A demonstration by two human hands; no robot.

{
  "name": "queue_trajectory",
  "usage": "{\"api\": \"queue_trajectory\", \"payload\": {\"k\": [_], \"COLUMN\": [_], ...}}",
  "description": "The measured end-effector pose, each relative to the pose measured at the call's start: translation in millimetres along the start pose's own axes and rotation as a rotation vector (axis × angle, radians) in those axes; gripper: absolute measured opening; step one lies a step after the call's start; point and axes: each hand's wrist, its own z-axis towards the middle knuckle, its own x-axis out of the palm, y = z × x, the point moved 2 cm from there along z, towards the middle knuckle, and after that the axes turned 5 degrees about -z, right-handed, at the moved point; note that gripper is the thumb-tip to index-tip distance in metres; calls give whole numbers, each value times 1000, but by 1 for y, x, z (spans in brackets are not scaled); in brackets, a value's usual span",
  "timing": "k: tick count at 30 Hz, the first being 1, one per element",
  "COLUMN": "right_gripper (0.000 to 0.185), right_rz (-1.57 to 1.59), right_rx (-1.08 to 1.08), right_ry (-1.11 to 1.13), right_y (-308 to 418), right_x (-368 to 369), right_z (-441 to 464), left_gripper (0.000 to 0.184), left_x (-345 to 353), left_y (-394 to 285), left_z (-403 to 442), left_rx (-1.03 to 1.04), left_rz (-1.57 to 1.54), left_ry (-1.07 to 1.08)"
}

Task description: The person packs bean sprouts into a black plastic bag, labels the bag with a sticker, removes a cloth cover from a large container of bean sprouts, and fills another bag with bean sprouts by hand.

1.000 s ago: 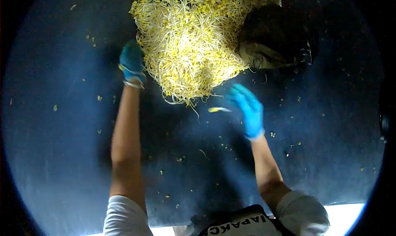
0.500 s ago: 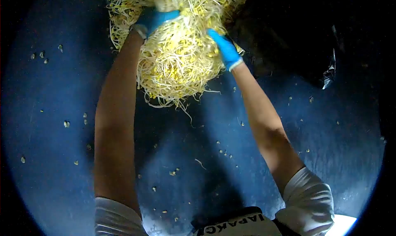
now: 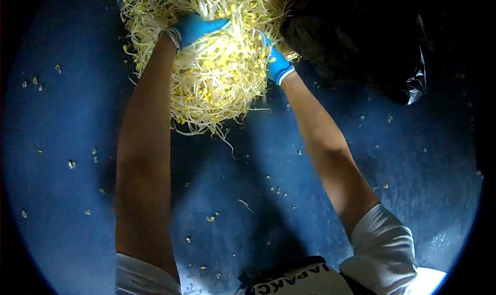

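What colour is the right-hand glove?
The right-hand glove is bright blue with a white cuff edge; it shows best in the head view.

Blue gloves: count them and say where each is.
2. One glove is on the left hand, among the sprout pile; the other glove is on the right hand, at the pile's right side. Any under the pile would be hidden.

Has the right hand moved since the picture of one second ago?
Yes. The right hand moved forward, away from the stray sprout lying on the dark surface, and now touches the right side of the sprout pile.
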Motion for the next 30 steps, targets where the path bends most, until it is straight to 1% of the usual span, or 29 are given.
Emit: {"api": "queue_trajectory", "payload": {"k": [2,3,5,6,7,8,9,10,11,13,14,15,17,19,20,21,22,23,24,26,27,28,30], "right_gripper": [43,43,43,41,39,38,39,40,44,53,58,63,54,49,42,35,31,30,29,33,38,42,52], "right_rz": [-125,-217,-404,-307,-388,-469,-502,-533,-574,-618,-616,-577,-356,-671,-727,-709,-688,-695,-765,-1104,-1211,-1084,-824], "right_rx": [-27,-34,-44,-24,-40,-58,-23,16,36,-37,-47,0,263,-15,-58,-16,44,87,70,-127,-210,-154,-53], "right_ry": [34,35,24,49,137,227,255,280,313,405,445,477,601,716,755,785,812,835,880,955,948,919,861], "right_y": [12,12,9,36,29,22,32,50,78,89,89,85,75,54,49,54,57,60,58,40,32,37,47], "right_x": [16,15,3,40,37,34,54,87,121,151,160,166,166,173,174,176,177,178,174,162,158,167,184], "right_z": [-8,-5,-2,-40,-45,-47,-65,-99,-131,-163,-175,-181,-183,-180,-185,-197,-205,-211,-211,-195,-194,-203,-221], "left_gripper": [55,57,56,56,55,54,54,55,58,66,69,73,78,74,69,65,65,66,66,71,67,62,53], "left_x": [20,19,14,14,20,20,20,20,21,22,32,44,58,73,84,105,108,110,112,114,97,102,120], "left_y": [15,1,-29,-41,-27,-33,-40,-61,-83,-90,-87,-82,-81,-107,-97,-75,-78,-82,-86,-106,-146,-139,-133], "left_z": [11,-1,-34,-48,-61,-82,-103,-139,-175,-235,-269,-298,-316,-318,-334,-353,-361,-369,-378,-376,-348,-352,-361], "left_rx": [85,150,30,-25,-160,-196,-229,-282,-334,-502,-503,-501,-494,-526,-503,-473,-403,-362,-329,-455,-396,-405,-233], "left_rz": [-167,-128,-220,-270,-229,-316,-404,-448,-492,-498,-652,-808,-865,-913,-1206,-1502,-1119,-643,-243,-927,-803,-431,-949], "left_ry": [-40,-72,-4,24,32,-4,-43,-75,-110,-158,-208,-259,-338,-480,-502,-513,-452,-415,-429,-594,-726,-711,-869]}}
